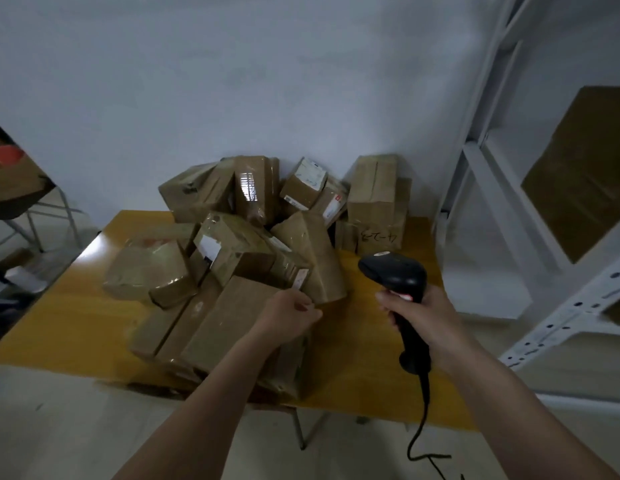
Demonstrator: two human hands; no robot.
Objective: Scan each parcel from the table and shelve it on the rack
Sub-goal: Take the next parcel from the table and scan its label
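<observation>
The left hand (pixel 290 315) reaches in over the near side of the pile, its fingers curled at the edge of a tilted box (pixel 310 252); whether it has actually got a grip on that box or is only touching it, I cannot tell from here. The right hand (pixel 417 315) is wrapped firmly round the handle of a black scanner (pixel 396 284), whose head points toward the heap and whose cord (pixel 421 420) trails down off the front of the table.

As for progress, it looks like early days. The yellow table (pixel 76 317) carries a large, untidy mound of parcels (pixel 232 258), well over a dozen, stacked against the wall and leaning on each other. The white rack (pixel 502 209) at the right shows one brown shape, possibly a carton, on a shelf, and mostly bare shelves otherwise, so nearly everything seems left to scan and shelve.

The parcels themselves are brown cardboard boxes of mixed sizes, much wrapped in glossy tape that catches the light. Several at the back show white shipping labels; a tall box (pixel 376 202) at the right rear has handwriting on its side. At the left of the heap lies a soft packet (pixel 145 271) in wrinkled plastic. The long flat box (pixel 228 320) nearest the left forearm shows no label on its upper face.
</observation>
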